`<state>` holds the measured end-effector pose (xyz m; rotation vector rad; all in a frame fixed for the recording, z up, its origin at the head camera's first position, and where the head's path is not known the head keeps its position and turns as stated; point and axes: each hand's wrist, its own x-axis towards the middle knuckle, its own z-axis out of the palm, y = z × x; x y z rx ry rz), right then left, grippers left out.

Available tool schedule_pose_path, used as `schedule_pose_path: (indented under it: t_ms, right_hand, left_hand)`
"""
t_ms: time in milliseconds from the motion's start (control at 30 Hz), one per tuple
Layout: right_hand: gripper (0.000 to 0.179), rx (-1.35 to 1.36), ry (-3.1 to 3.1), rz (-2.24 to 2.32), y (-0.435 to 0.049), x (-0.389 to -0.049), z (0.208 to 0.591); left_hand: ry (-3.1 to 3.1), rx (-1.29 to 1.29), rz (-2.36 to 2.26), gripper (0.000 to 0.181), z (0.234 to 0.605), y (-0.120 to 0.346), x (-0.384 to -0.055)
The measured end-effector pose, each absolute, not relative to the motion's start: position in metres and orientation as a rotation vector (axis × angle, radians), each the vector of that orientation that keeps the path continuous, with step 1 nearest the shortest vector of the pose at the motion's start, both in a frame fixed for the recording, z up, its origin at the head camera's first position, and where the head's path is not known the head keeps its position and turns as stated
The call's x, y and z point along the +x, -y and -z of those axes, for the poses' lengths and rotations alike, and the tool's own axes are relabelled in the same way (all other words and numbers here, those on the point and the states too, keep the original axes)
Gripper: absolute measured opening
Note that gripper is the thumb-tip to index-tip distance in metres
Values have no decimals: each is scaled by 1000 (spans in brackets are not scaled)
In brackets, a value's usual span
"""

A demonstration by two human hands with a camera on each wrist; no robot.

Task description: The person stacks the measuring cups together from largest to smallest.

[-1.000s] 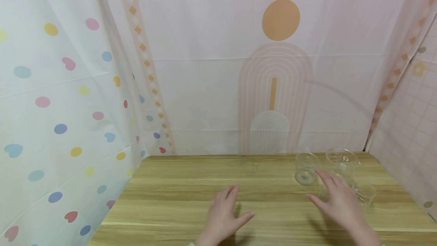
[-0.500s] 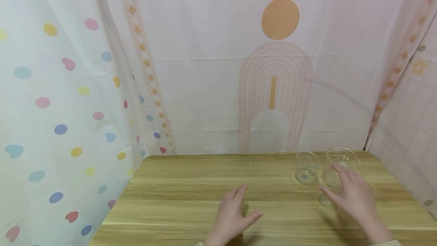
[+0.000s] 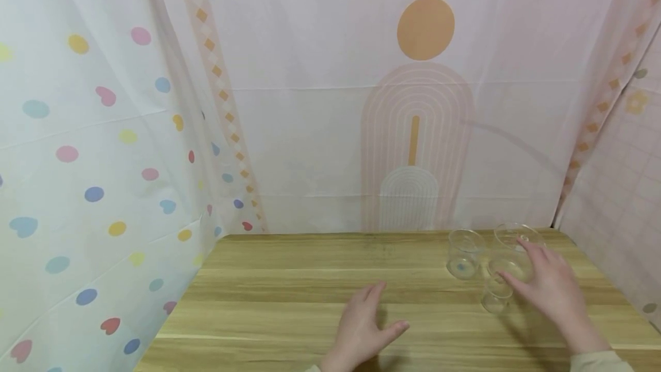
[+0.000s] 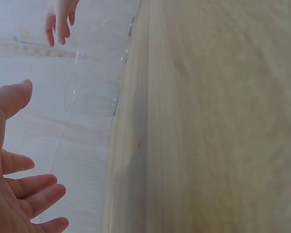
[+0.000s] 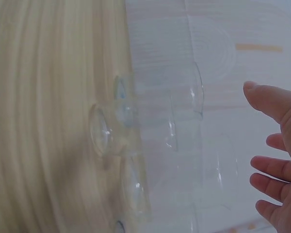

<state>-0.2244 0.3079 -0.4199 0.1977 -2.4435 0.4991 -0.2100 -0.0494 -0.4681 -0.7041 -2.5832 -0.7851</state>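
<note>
Several clear glass beakers stand upright on the right side of the wooden table. One beaker (image 3: pixel 465 256) is on the left of the group, a wider beaker (image 3: pixel 508 245) stands behind, and a small beaker (image 3: pixel 496 298) is in front. My right hand (image 3: pixel 551 286) is held over the group's right side, thumb and fingers spread, covering part of it in the head view. In the right wrist view, that hand (image 5: pixel 279 160) appears apart from the glass and holds nothing. My left hand (image 3: pixel 360 323), fingers extended and thumb out, hovers above the table's front middle, holding nothing.
The wooden table (image 3: pixel 289 280) reaches back to a pale patterned curtain (image 3: pixel 310 131). A dotted curtain (image 3: pixel 103 159) hangs at the left and a light checked one (image 3: pixel 630 188) at the right.
Both hands have shifted to the right. The small front beaker now shows more fully, while the one farther right has become hidden behind my right hand. The beakers appear not to have moved.
</note>
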Motion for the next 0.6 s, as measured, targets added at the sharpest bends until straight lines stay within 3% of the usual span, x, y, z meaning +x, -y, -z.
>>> schedule_pose_path:
  t_ms: [600]
  right_hand:
    - [81,156,2496,-544,-327,-239,407]
  left_hand:
    - [2573,-747,806,79,463,33,-209]
